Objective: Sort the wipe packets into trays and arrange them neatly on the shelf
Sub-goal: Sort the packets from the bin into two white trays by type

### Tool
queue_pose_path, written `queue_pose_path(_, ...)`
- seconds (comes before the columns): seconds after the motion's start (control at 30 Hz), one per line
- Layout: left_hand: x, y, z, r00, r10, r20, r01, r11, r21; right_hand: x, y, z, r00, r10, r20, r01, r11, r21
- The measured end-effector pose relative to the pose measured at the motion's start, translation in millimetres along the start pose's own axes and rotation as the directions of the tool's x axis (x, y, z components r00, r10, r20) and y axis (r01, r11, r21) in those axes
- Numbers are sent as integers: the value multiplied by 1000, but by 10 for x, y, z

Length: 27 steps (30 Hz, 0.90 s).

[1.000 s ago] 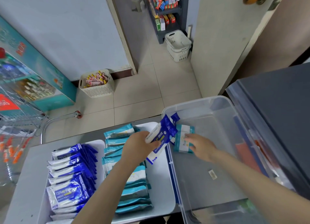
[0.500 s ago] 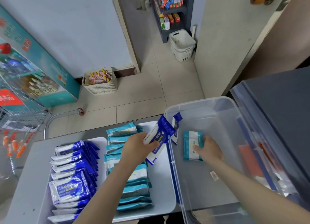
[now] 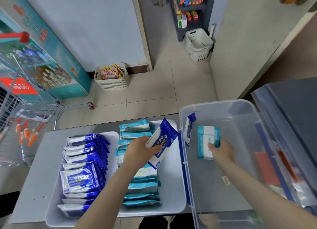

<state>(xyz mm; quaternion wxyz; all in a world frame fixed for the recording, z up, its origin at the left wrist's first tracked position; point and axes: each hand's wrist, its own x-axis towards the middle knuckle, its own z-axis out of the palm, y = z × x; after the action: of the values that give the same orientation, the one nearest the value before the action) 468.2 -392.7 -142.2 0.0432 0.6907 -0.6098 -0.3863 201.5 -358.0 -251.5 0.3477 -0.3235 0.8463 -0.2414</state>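
My left hand (image 3: 139, 150) grips a dark blue alcohol wipe packet (image 3: 163, 143) above the right white tray (image 3: 173, 185), which holds a row of teal packets (image 3: 142, 189). The left white tray (image 3: 53, 210) holds a row of dark blue packets (image 3: 82, 170). Inside the clear plastic bin (image 3: 240, 112) my right hand (image 3: 223, 151) holds a teal packet (image 3: 205, 141) near the bin floor. Another dark blue packet (image 3: 188, 129) leans against the bin's left wall.
Both trays and the bin rest on a grey table (image 3: 32, 185). A wire shopping cart (image 3: 20, 91) stands at the left. On the tiled floor beyond are a beige basket of snacks (image 3: 111, 77) and stacked white baskets (image 3: 199, 45). A dark grey cabinet (image 3: 295, 108) is at the right.
My right hand slid the teal packet rightward, away from the bin's left wall, and closed on it. My left hand keeps the dark blue packet above the right tray.
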Motion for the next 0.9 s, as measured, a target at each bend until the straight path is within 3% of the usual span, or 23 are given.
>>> queue_pose_path(0.13, 2, -97, -44, 1000, 10, -3, -10, 1000, 18, -281, -347, -219, 991, -122, -57, 131, 973, 190)
queue_pose_path(0.27, -3, -271, -225, 1000, -8, -30, 7, 999, -35, -624, -883, -249, 948, -314, -51, 317, 916, 244)
queue_pose_path(0.33, -15, -395, -371, 998, -1, -62, -1, 999, -37, -810, -1117, -140, 914, -404, 35, 393, 905, 164)
queue_pose_path(0.43, -41, -631, -631, 993, 0, -120, 0, 1000, 3, -1072, -1283, 146, 847, -488, 211, 514, 853, -89)
queue_pose_path(0.53, -96, -937, -872, 986, -29, -163, 21, 998, -51, -1297, -1269, 503, 775, -487, 402, 607, 752, -257)
queue_pose_path(0.67, -201, -1390, -1143, 982, -75, -176, 61, 995, -82, -1554, -1227, 931, 653, -492, 576, 742, 566, -358)
queue_pose_path(0.8, -327, -1808, -1340, 982, -118, -144, 114, 993, -40, -1670, -1178, 1261, 615, -421, 666, 787, 380, -486)
queue_pose_path(0.9, -397, -2117, -1419, 984, -140, -113, 136, 990, -38, -1696, -1174, 1394, 632, -409, 659, 774, 280, -568)
